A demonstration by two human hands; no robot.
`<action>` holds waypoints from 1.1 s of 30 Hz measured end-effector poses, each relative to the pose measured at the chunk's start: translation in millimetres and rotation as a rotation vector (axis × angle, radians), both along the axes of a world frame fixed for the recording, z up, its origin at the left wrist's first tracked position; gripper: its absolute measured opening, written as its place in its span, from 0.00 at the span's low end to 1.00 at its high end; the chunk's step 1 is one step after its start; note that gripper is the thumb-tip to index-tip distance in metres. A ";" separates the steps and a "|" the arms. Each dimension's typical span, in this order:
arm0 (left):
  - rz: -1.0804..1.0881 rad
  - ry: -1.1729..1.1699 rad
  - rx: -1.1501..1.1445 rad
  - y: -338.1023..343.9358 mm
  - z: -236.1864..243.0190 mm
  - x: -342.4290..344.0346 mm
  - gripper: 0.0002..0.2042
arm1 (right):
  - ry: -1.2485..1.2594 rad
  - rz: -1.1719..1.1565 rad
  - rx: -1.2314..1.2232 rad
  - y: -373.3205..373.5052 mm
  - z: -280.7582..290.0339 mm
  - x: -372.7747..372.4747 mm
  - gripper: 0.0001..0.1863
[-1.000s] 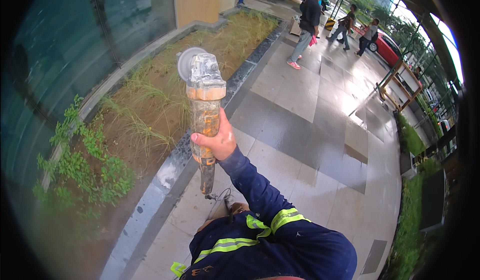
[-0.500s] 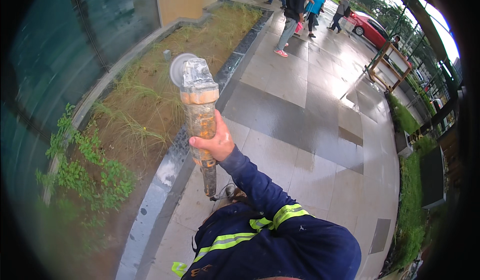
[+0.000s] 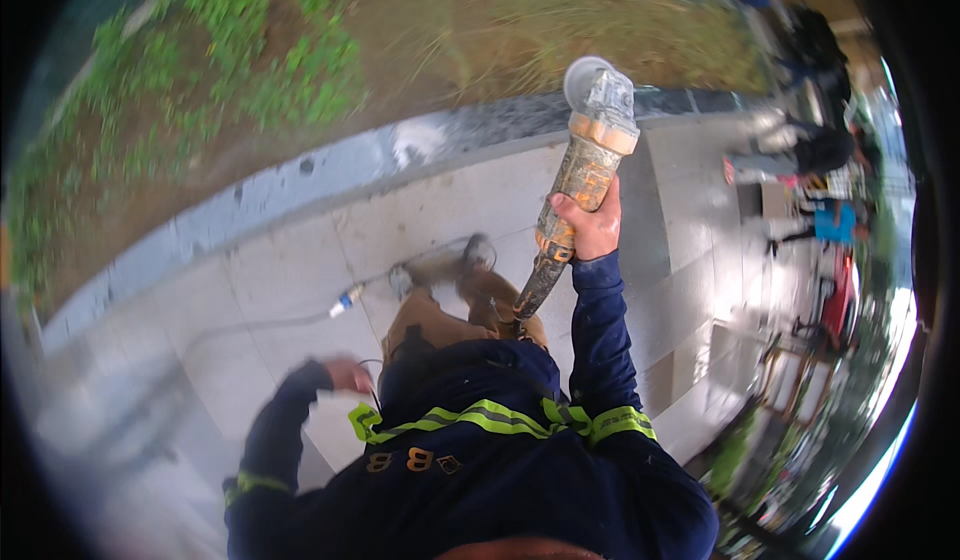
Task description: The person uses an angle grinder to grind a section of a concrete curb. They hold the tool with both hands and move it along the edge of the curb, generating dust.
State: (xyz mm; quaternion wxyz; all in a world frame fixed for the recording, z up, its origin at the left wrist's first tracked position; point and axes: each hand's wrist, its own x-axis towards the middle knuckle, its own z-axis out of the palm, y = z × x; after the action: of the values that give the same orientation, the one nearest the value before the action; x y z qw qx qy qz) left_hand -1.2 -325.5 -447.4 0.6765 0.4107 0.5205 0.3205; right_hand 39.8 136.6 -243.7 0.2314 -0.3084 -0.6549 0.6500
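Note:
An orange, dust-covered angle grinder (image 3: pixel 580 165) with a pale disc (image 3: pixel 585 85) is held upright in my right hand (image 3: pixel 590 222), thumb across its body. Its dark tail end hangs down by my brown-trousered legs (image 3: pixel 425 320). My left hand (image 3: pixel 348 376), low on the left beside my waist, is next to a thin dark cord (image 3: pixel 376 390); its fingers are smeared by motion. A blue-and-white connector (image 3: pixel 346 300) on a blurred cable lies on the pavement near my shoes (image 3: pixel 478 252).
A low stone kerb (image 3: pixel 250 200) borders a planter bed (image 3: pixel 420 30) with plants and dry grass. Tiled pavement (image 3: pixel 250 290) runs along it. At the far right are people (image 3: pixel 835 222), a red car (image 3: pixel 838 295) and a wooden frame (image 3: pixel 783 380).
My view has swung round to the left and down. The grinder now tilts to the right, and my left arm, my legs and the connector have come into view.

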 end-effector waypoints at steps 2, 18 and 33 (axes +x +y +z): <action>0.295 0.524 -0.212 55.2 1.4 -29.0 0.09 | -0.098 0.057 -0.014 2.3 -39.7 -8.3 0.33; 1.484 0.677 -0.640 399.3 -93.0 -63.7 0.48 | -0.569 0.640 0.017 6.9 -320.8 -14.7 0.49; 1.429 0.755 -0.652 417.9 -164.4 -143.6 0.44 | -0.640 0.453 -0.231 -5.4 -388.9 -17.4 0.54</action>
State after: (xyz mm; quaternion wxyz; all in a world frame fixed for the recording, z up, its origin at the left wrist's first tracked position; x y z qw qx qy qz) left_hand -144.8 92.3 -611.8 0.1795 -0.1495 0.9088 0.3457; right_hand 22.5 131.2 -632.6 -0.1694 -0.3668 -0.6680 0.6249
